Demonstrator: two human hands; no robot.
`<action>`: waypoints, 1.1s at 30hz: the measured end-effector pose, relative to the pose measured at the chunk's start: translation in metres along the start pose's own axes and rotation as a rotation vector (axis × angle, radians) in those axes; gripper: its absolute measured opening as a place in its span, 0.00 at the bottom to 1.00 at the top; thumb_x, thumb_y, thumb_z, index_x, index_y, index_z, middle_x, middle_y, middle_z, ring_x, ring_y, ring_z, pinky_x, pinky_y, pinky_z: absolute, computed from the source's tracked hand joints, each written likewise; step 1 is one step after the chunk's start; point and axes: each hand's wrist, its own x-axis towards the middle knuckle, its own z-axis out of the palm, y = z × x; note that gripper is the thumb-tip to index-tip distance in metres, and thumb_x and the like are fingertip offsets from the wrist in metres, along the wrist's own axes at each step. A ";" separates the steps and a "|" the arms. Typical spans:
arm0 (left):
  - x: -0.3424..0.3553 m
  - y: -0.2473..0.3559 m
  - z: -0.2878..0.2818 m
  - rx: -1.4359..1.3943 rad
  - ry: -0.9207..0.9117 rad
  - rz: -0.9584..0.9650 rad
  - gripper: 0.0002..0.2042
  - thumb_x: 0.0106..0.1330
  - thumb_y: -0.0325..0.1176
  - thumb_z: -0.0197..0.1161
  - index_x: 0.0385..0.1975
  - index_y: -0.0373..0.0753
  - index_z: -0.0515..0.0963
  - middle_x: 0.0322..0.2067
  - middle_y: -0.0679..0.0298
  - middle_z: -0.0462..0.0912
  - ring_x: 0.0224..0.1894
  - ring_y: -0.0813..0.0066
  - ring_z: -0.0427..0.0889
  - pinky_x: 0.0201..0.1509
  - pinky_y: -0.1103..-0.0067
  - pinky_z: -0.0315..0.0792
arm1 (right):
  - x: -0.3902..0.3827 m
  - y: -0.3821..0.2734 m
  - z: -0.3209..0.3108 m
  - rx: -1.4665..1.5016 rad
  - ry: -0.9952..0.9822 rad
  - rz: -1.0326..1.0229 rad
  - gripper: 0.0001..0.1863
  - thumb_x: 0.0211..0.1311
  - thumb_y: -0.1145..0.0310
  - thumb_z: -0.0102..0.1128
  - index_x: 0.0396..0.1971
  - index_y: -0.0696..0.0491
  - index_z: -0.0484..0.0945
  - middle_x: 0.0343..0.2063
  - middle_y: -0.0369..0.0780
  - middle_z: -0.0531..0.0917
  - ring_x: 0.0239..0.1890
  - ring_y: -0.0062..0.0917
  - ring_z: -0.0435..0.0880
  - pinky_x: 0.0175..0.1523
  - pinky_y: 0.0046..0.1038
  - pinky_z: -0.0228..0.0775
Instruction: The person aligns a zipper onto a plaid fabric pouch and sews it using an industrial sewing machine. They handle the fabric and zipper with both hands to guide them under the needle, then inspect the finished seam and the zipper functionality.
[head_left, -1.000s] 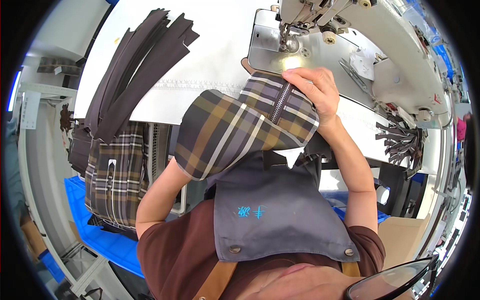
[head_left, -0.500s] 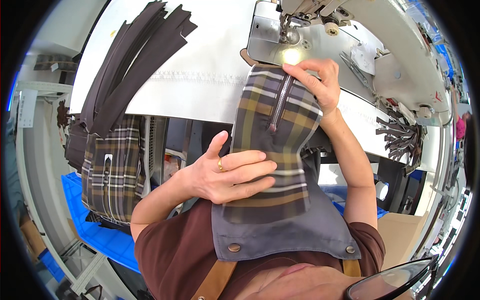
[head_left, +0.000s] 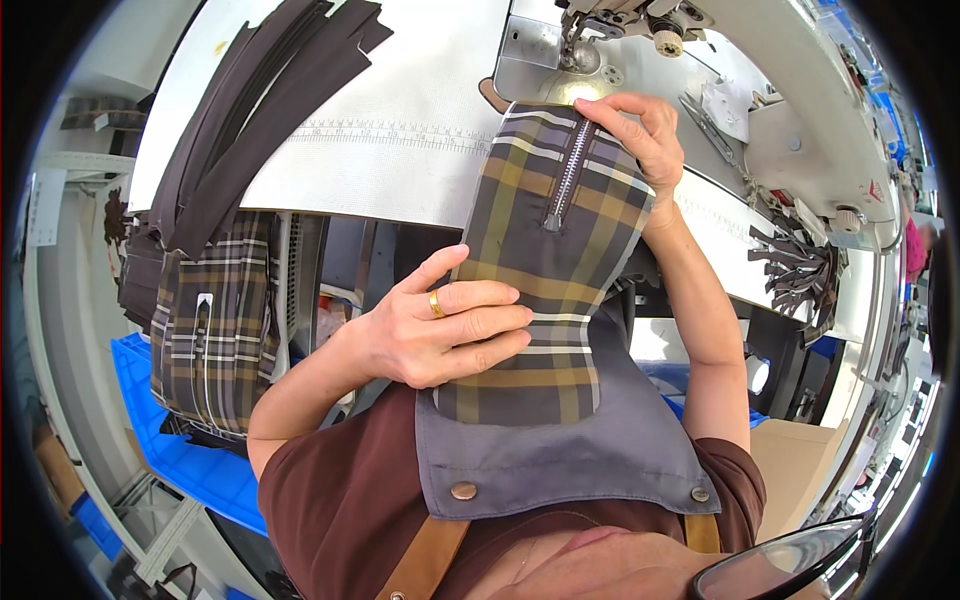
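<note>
A dark plaid fabric piece [head_left: 540, 330] with a metal zipper [head_left: 568, 180] lies lengthwise between the sewing machine and my apron. My right hand [head_left: 640, 145] pinches its upper right part beside the zipper, just in front of the machine's needle area [head_left: 578, 58]. My left hand [head_left: 420, 330], with a gold ring, rests on the lower left of the piece, fingers extended and slightly apart; the thumb is at the fabric's left edge. The fabric's underside is hidden.
Long dark strips [head_left: 260, 110] lie on the white table [head_left: 390, 170]. Stacked plaid pieces [head_left: 215, 350] sit over a blue bin [head_left: 155, 430] at left. Tweezers or snips [head_left: 710, 135] lie by the machine. Dark strips [head_left: 800, 275] bunch at right; a cardboard box [head_left: 790, 460] stands below.
The lower part of the fabric has unfolded downward and lies flatter. My left hand has come out from under it onto its face. My right hand has moved slightly up toward the machine.
</note>
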 end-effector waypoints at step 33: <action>0.015 0.004 -0.002 0.065 0.053 0.133 0.09 0.52 0.29 0.62 0.34 0.45 0.82 0.35 0.71 0.83 0.42 0.78 0.77 0.67 0.61 0.53 | -0.001 0.000 -0.001 0.444 -0.079 0.160 0.20 0.41 0.75 0.65 0.41 0.54 0.80 0.38 0.40 0.82 0.40 0.26 0.80 0.46 0.22 0.71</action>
